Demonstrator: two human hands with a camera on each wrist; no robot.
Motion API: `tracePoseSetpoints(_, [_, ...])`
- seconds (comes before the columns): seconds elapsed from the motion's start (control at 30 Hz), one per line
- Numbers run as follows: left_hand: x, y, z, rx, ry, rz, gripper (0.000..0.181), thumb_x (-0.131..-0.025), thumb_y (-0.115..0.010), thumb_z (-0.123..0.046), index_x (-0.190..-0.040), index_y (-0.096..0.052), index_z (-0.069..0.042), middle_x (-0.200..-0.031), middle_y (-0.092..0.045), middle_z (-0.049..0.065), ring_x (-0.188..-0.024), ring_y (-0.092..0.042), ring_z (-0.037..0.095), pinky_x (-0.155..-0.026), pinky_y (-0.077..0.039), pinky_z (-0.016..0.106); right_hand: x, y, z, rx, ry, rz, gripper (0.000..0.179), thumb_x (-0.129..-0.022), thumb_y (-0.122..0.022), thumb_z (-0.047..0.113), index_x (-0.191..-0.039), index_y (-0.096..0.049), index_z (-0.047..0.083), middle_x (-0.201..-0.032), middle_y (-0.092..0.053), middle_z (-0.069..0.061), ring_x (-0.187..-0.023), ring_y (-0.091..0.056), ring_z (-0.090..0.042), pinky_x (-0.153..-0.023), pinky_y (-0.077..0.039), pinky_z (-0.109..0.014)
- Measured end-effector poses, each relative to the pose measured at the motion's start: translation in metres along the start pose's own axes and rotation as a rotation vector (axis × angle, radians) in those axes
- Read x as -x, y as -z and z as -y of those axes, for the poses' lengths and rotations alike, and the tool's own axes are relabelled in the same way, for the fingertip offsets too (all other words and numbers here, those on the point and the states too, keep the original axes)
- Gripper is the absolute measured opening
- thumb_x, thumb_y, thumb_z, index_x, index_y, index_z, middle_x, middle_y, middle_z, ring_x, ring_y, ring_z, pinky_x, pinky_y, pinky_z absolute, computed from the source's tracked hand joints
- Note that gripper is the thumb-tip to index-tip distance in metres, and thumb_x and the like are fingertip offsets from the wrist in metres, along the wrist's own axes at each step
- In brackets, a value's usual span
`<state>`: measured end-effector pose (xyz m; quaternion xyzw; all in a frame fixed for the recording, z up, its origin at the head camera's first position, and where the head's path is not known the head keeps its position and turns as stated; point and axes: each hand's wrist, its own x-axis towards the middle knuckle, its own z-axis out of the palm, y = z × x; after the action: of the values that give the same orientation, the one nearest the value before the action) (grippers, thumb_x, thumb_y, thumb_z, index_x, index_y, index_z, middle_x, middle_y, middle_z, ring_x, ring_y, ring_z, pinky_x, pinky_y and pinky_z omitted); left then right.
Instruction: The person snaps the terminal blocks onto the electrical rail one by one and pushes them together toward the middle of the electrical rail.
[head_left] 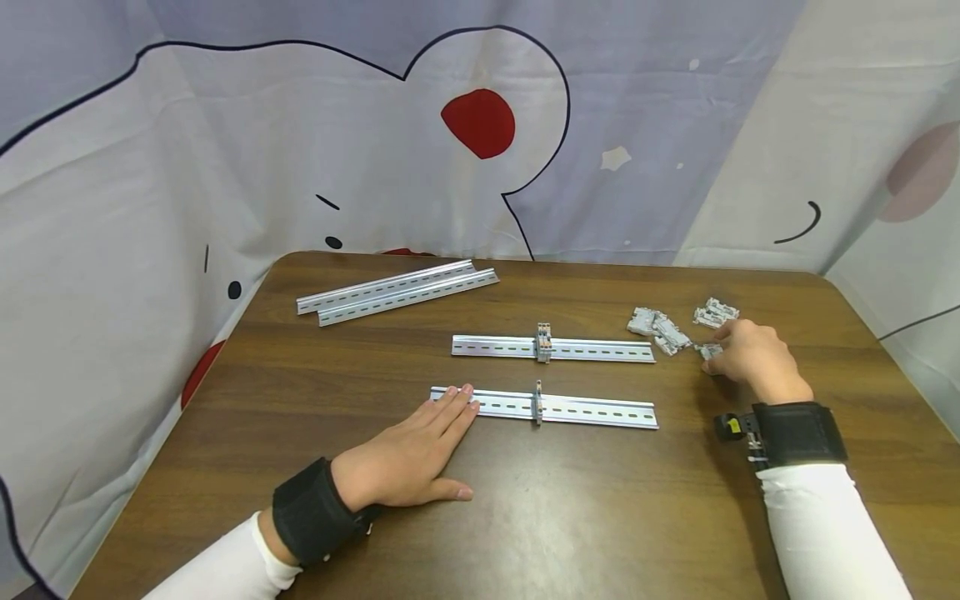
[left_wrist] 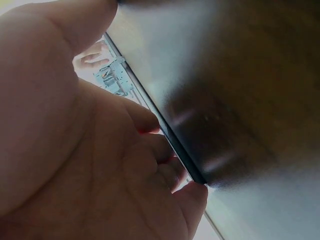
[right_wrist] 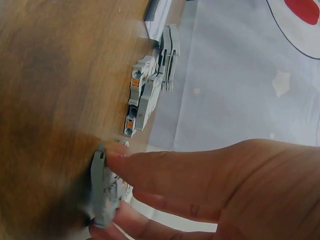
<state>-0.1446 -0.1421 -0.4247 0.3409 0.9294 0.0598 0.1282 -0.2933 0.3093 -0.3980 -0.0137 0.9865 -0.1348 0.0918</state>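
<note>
My left hand (head_left: 408,454) lies flat with straight fingers, its fingertips resting on the left end of the near DIN rail (head_left: 600,412). A single terminal block (head_left: 537,403) stands upright across the middle of that rail. At the right, my right hand (head_left: 757,358) pinches a grey terminal block (right_wrist: 100,190) between thumb and fingers, low over the table. Other loose terminal blocks (head_left: 670,333) lie to its left, and more grey blocks (head_left: 716,312) lie just behind it. In the left wrist view, the rail's dark edge (left_wrist: 170,137) runs under the fingertips.
Farther back, a second DIN rail (head_left: 495,347) carries a few terminal blocks (head_left: 543,342) side by side. Two bare DIN rails (head_left: 405,298) lie slanted against each other at the back left. A printed curtain (head_left: 300,150) hangs behind the brown table (head_left: 585,517).
</note>
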Motion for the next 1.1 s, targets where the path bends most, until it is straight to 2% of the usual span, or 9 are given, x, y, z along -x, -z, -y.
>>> tracePoseSetpoints(0.2, [0.0,-0.001,0.001,0.002,-0.004,-0.003,0.098,-0.091,-0.053,-0.061,-0.155,-0.013,0.001,-0.162,-0.003,0.022,-0.149,-0.005,0.034,-0.119,-0.016,0.048,-0.002,0.0,-0.002,-0.013,0.017,-0.025,0.06,-0.076,-0.081,0.024,-0.12,-0.06,-0.011,-0.119,-0.056,-0.038,-0.104,-0.051,-0.06,-0.08,-0.046,-0.064])
tracePoseSetpoints(0.37, [-0.002,-0.005,0.004,-0.002,-0.017,-0.021,0.099,-0.091,-0.053,-0.062,-0.155,-0.013,0.001,-0.162,-0.002,0.022,-0.149,-0.006,0.035,-0.119,-0.017,0.048,-0.003,0.0,-0.003,-0.015,0.033,-0.057,0.044,-0.079,-0.075,0.019,-0.114,-0.065,-0.006,-0.115,-0.06,-0.035,-0.102,-0.053,-0.058,-0.08,-0.047,-0.064])
tracePoseSetpoints(0.47, [-0.002,-0.008,0.006,-0.014,-0.02,-0.032,0.099,-0.091,-0.052,-0.064,-0.155,-0.012,0.001,-0.162,-0.002,0.022,-0.149,-0.006,0.034,-0.119,-0.017,0.048,-0.002,0.0,-0.002,-0.022,0.031,-0.073,0.037,-0.081,-0.073,0.019,-0.11,-0.068,-0.003,-0.115,-0.06,-0.036,-0.101,-0.054,-0.057,-0.076,-0.047,-0.063])
tracePoseSetpoints(0.53, [-0.003,-0.009,0.007,-0.019,-0.018,-0.034,0.1,-0.09,-0.051,-0.065,-0.155,-0.012,0.0,-0.162,-0.002,0.022,-0.149,-0.006,0.034,-0.119,-0.017,0.048,0.0,0.001,-0.001,-0.025,0.02,-0.071,0.036,-0.081,-0.074,0.021,-0.108,-0.07,0.0,-0.114,-0.06,-0.035,-0.1,-0.056,-0.056,-0.069,-0.049,-0.059])
tracePoseSetpoints(0.67, [-0.002,-0.007,0.005,-0.014,-0.009,-0.022,0.1,-0.09,-0.051,-0.064,-0.155,-0.012,0.0,-0.162,-0.001,0.021,-0.15,-0.005,0.033,-0.119,-0.016,0.047,0.004,0.005,0.002,-0.034,0.014,-0.066,0.033,-0.079,-0.078,0.023,-0.104,-0.072,0.003,-0.101,-0.068,-0.024,-0.088,-0.062,-0.047,-0.055,-0.049,-0.045])
tracePoseSetpoints(0.73, [-0.001,-0.004,0.003,-0.004,-0.008,-0.015,0.099,-0.091,-0.052,-0.063,-0.155,-0.012,0.0,-0.162,-0.002,0.021,-0.149,-0.005,0.034,-0.119,-0.016,0.047,0.006,0.007,0.004,-0.04,0.027,-0.067,0.031,-0.078,-0.079,0.022,-0.1,-0.072,0.003,-0.093,-0.07,-0.018,-0.082,-0.064,-0.04,-0.054,-0.047,-0.04])
tracePoseSetpoints(0.97, [-0.001,-0.002,0.002,0.012,-0.02,-0.026,0.098,-0.091,-0.054,-0.061,-0.154,-0.014,0.003,-0.161,-0.004,0.024,-0.149,-0.008,0.036,-0.118,-0.018,0.05,0.009,0.011,0.011,-0.04,0.081,-0.053,0.026,-0.074,-0.083,0.02,-0.088,-0.071,0.002,-0.085,-0.069,-0.015,-0.075,-0.062,-0.033,-0.058,-0.047,-0.039])
tracePoseSetpoints(1.1, [0.0,-0.001,0.001,0.019,-0.023,-0.024,0.098,-0.091,-0.055,-0.06,-0.154,-0.014,0.004,-0.161,-0.004,0.025,-0.149,-0.008,0.037,-0.118,-0.018,0.05,0.012,0.013,0.017,-0.044,0.072,-0.007,0.031,-0.074,-0.083,0.02,-0.092,-0.069,-0.001,-0.081,-0.068,-0.013,-0.067,-0.063,-0.024,-0.056,-0.047,-0.037])
